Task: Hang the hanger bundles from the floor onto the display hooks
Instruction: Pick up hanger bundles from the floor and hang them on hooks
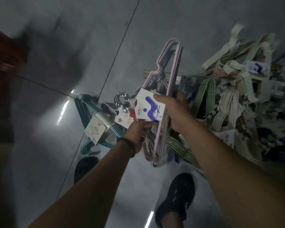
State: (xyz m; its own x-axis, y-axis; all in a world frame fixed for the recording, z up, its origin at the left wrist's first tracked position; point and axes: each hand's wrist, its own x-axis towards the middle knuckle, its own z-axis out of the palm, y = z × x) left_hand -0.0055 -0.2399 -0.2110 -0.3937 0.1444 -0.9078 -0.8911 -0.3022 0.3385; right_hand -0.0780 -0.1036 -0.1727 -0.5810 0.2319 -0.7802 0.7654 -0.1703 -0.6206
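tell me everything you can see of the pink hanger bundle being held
The pink hanger bundle is a stack of thin pink and grey hangers, seemingly coated wire, nested flat together. A white card label with a blue swoosh logo wraps its middle. The right hand grips it at the label, thumb on the card; the left hand holds its lower part. Its long axis points away from the person; hooks unclear.

bare grey floor (92,38) open at left, hanger pile (234,99) crowding right
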